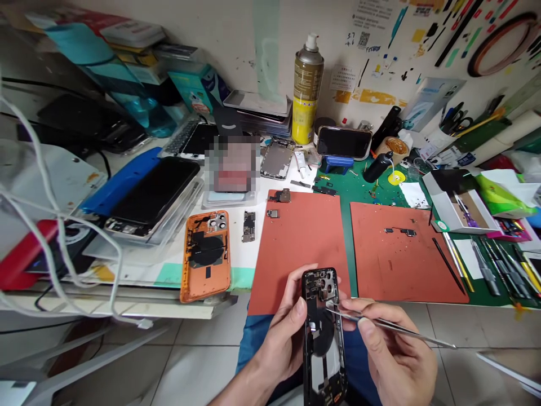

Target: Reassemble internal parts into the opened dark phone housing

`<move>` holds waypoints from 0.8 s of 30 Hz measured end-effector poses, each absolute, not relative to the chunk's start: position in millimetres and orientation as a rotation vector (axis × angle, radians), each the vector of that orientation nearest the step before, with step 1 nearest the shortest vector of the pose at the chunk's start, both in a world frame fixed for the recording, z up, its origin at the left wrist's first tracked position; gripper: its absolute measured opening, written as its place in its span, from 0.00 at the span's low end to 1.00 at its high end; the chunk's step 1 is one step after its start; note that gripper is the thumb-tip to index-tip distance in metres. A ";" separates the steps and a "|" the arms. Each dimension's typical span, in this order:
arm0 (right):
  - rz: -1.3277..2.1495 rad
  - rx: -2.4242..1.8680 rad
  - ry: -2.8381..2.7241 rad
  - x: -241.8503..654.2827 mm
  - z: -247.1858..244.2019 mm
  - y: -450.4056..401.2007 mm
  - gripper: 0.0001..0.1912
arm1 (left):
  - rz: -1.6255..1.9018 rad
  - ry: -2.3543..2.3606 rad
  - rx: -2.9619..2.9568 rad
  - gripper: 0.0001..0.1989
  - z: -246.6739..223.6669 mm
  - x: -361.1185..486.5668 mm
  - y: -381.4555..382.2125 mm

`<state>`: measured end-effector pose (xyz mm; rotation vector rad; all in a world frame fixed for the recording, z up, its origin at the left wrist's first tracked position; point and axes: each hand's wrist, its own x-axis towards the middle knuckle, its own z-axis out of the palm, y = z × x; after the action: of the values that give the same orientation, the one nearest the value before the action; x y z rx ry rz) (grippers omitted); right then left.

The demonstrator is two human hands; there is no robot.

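Note:
My left hand [284,332] is wrapped around an opened black phone housing [324,338], its inside turned up toward me over my lap. Camera openings sit at its top end, and a round black coil pad lies in the middle. Between thumb and fingers, my right hand [393,344] grips a pair of metal tweezers [406,331]. Their tips are over the housing just below the camera openings; whether they pinch a part there is too small to tell.
Red-brown mats [308,242] lie on the bench; small phone parts rest on them. An orange phone housing [207,256] and a logic board [249,226] lie left. Screwdrivers [486,268] line the right. A spray can [307,90] and propped phone [344,142] stand behind. White cables [59,220] hang far left.

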<state>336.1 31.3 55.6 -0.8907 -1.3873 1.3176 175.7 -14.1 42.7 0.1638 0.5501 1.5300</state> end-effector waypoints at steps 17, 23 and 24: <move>1.306 -1.013 -1.360 316.5 77.2 47.9 0.03 | 1.533 0.600 0.221 0.28 39.1 179.1 -13.8; 1.272 -1.029 -1.406 317.3 77.1 47.3 0.03 | 1.529 0.651 0.184 0.31 47.5 180.5 -12.9; 1.270 -1.029 -1.408 317.3 77.0 47.4 0.03 | 1.528 0.651 0.186 0.31 48.0 180.5 -12.8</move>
<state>317.3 47.4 77.0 -1.0290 -1.4077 1.2704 180.5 -12.8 48.0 0.1857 0.6508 1.5283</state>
